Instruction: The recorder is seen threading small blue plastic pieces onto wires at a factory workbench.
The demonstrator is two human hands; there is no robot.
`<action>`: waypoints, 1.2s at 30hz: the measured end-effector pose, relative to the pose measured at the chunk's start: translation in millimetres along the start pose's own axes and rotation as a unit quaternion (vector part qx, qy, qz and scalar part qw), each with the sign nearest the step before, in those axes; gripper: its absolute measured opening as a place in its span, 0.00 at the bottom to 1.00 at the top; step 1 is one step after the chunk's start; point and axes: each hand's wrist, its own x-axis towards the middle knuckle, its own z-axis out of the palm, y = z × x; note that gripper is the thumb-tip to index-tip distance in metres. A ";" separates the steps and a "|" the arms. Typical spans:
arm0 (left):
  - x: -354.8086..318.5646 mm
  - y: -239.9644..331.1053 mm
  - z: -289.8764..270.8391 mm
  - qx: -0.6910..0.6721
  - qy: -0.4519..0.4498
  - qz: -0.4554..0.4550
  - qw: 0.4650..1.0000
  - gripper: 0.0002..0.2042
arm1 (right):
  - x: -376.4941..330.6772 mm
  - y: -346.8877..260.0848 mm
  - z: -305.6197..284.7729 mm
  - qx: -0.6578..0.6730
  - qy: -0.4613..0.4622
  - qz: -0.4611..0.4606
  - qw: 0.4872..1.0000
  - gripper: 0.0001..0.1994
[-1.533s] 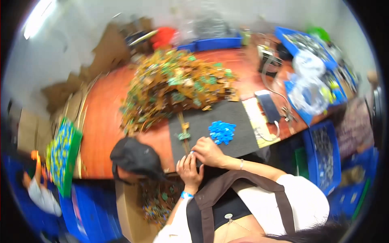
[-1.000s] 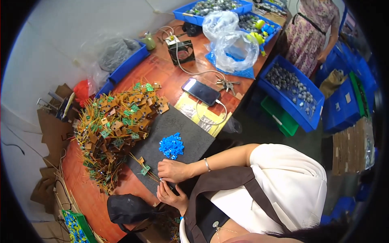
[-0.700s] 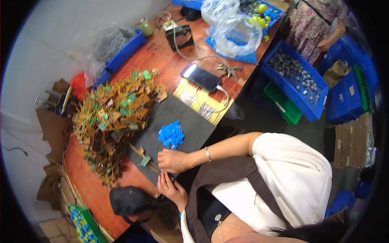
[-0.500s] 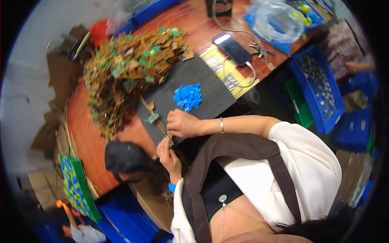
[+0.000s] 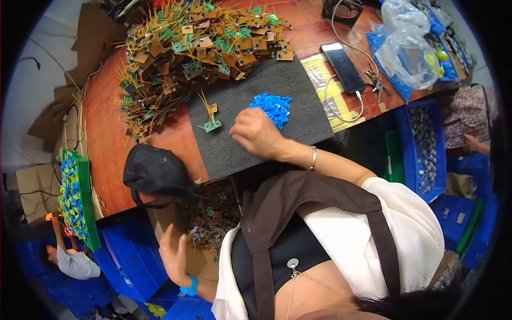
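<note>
My left hand (image 5: 175, 256) is open, fingers spread, beside a cardboard box (image 5: 161, 220) holding many small wired circuit boards (image 5: 205, 234). My right hand (image 5: 257, 130) hovers over the dark grey mat (image 5: 234, 160), just below a pile of small blue plastic pieces (image 5: 273, 109). Its fingers are curled together, and whatever may be between them is too small to make out. To the left of that hand, a green circuit board (image 5: 212, 126) and a small brown board (image 5: 213, 108) with yellow wires lie on the mat.
A large heap of wired brown and green boards (image 5: 197, 48) covers the table's far left. A black cap (image 5: 157, 169) sits at the near edge. Right of the mat are a charging phone (image 5: 343, 66), keys (image 5: 377, 84) and plastic bags (image 5: 408, 58). Blue bins (image 5: 431, 186) flank the right.
My hands were together at the mat's near edge, working on a wired piece. They have parted: the left moved down to the box and opened, the right moved toward the blue pieces.
</note>
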 end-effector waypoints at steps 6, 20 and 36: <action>95.8 92.5 90.0 -0.015 0.156 0.173 0.972 0.19 | 14.4 28.4 -19.6 -0.191 -0.025 0.054 0.980 0.10; 176.9 139.2 155.7 0.031 0.264 0.325 0.908 0.12 | 13.1 34.6 -16.7 -0.184 -0.040 0.071 0.980 0.05; 124.2 130.0 165.9 0.083 0.115 0.344 0.928 0.26 | 20.8 22.0 -15.1 -0.213 -0.057 0.033 0.975 0.05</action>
